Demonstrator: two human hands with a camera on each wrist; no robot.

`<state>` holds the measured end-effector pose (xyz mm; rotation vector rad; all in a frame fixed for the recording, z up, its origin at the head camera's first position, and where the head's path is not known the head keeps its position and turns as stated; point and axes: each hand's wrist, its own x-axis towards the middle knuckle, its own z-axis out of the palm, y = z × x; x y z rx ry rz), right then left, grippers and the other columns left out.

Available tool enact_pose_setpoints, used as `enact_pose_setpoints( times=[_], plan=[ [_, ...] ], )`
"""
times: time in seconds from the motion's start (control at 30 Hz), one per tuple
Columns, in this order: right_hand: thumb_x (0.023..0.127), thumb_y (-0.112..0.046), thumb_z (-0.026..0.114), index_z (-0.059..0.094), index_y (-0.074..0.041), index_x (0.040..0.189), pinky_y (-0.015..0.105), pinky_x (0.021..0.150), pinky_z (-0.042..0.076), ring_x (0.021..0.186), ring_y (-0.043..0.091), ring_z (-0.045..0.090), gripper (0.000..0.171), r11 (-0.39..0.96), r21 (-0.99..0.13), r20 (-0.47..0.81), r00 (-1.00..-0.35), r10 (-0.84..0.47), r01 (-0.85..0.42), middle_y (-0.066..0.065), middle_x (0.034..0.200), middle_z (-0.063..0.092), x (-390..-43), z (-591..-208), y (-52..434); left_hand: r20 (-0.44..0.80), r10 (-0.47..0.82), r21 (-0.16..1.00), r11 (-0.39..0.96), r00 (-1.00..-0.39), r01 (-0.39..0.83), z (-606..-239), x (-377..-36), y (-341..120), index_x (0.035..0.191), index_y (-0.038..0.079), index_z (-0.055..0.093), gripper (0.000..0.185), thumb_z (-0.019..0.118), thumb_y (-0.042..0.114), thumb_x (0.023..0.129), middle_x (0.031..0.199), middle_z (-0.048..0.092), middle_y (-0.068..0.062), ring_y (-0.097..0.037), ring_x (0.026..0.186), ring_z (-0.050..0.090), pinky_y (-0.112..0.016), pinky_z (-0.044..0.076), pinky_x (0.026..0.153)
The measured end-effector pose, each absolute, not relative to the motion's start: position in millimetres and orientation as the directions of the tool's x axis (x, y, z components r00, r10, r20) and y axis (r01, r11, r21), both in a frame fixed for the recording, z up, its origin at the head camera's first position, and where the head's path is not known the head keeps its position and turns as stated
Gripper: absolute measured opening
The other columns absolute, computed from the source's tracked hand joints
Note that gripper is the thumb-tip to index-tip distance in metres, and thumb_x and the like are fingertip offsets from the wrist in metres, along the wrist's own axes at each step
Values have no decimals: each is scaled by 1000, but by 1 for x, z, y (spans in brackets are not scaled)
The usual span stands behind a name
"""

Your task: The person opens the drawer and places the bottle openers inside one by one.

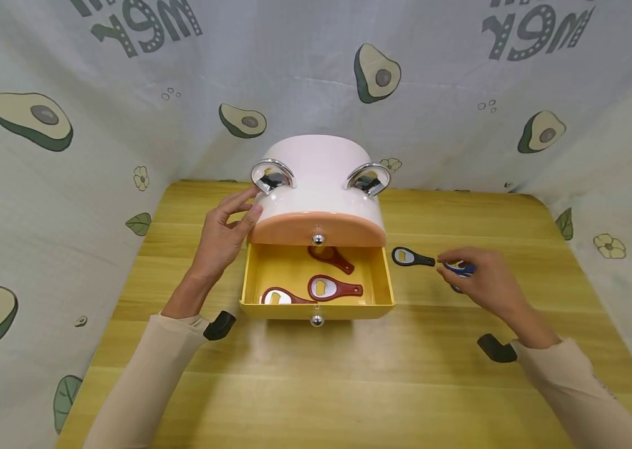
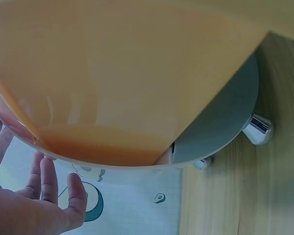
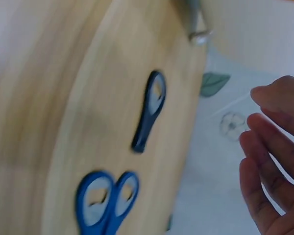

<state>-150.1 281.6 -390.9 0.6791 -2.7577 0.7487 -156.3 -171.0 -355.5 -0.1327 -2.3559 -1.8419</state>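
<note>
head: high, looks down on table | wrists: close, low, sideways

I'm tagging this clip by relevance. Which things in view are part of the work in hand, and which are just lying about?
In hand:
- black bottle opener, by the right hand
- open yellow drawer with three red openers
- white drawer box, touched by the left hand

Lying about:
- blue scissors
- avocado-print cloth

left hand open and upright, right hand loosely open
</note>
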Motion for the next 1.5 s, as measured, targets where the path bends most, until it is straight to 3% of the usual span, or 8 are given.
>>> enact_pose_setpoints(
  times=[0.23, 0.43, 0.67, 1.0, 1.27, 1.5],
  plan=[
    [82, -10, 82, 78, -1, 98, 27, 61, 50, 77, 33, 70, 19, 849, -408, 124, -942, -313, -336, 23, 96, 74, -155, -418, 321, 165, -18, 959, 237, -986, 156, -357, -156, -172, 143, 15, 58, 41, 59, 21, 102, 146, 52, -6, -18, 119, 49, -39, 47, 96],
    [80, -13, 84, 78, -3, 93, 40, 67, 51, 82, 36, 69, 18, 876, -365, 99, -949, -299, -314, 19, 93, 74, -155, -439, 342, 165, -20, 959, 236, -986, 155, -359, -155, -172, 143, 14, 58, 41, 59, 21, 102, 145, 52, -6, -19, 119, 49, -38, 46, 95],
    [79, -14, 84, 77, -2, 97, 61, 82, 49, 97, 47, 65, 22, 876, -392, 56, -957, -284, -283, 25, 105, 71, -152, -449, 351, 168, -19, 960, 230, -986, 159, -359, -155, -172, 142, 14, 58, 41, 60, 21, 102, 145, 52, -6, -17, 117, 49, -37, 47, 95],
    [80, -22, 83, 78, -5, 99, 60, 81, 51, 94, 45, 67, 26, 886, -314, 40, -937, -347, -341, 16, 98, 76, -149, -453, 342, 170, -20, 961, 224, -985, 161, -358, -155, -173, 142, 14, 59, 41, 60, 21, 102, 145, 53, -5, -16, 117, 50, -35, 48, 94],
    [77, -19, 85, 78, -5, 89, 56, 76, 54, 88, 40, 69, 19, 877, -291, 102, -924, -369, -382, 17, 95, 75, -146, -455, 334, 169, -19, 961, 225, -985, 161, -357, -155, -172, 142, 14, 59, 41, 60, 21, 102, 145, 52, -6, -18, 118, 49, -37, 47, 95],
    [71, -13, 88, 78, -6, 90, 48, 65, 54, 77, 32, 71, 22, 838, -300, 265, -883, -387, -457, 10, 85, 76, -145, -437, 318, 172, -17, 960, 227, -985, 164, -357, -156, -172, 142, 14, 59, 41, 60, 22, 102, 146, 52, -6, -19, 119, 49, -38, 47, 95]
  ],
)
